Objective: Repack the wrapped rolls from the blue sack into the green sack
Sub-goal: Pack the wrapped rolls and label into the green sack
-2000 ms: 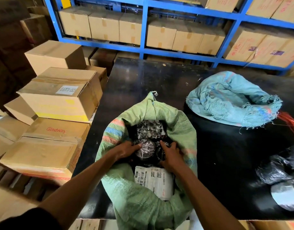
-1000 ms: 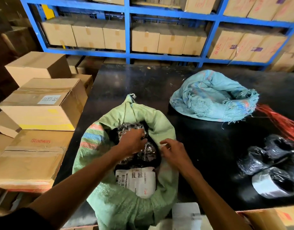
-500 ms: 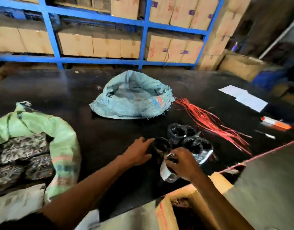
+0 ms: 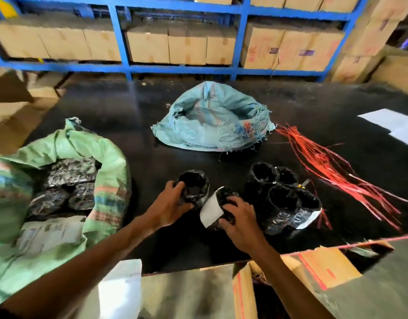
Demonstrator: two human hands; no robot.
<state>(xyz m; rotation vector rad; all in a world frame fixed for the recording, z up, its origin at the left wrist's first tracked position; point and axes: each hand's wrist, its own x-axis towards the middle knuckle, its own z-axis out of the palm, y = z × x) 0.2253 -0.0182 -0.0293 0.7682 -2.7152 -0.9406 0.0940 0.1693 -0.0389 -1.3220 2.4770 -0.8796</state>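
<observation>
Wrapped rolls gripped in both hands, near the middle of the black table [image 4: 134, 116].

One black-wrapped roll [image 4: 195, 188] is clasped by the left hand [image 4: 169, 207], fingers curled round its rim; a second roll with a white label [image 4: 218, 207] is clutched by the right hand [image 4: 238, 221]. Just to the right, a cluster of loose rolls [image 4: 281, 199] is seen on the table. More rolls [image 4: 64, 185] are packed inside the open green sack [image 4: 110, 166] at the left. Farther back, the blue sack [image 4: 212, 120] is slumped, with red strapping [image 4: 332, 166] spread at its right.
</observation>
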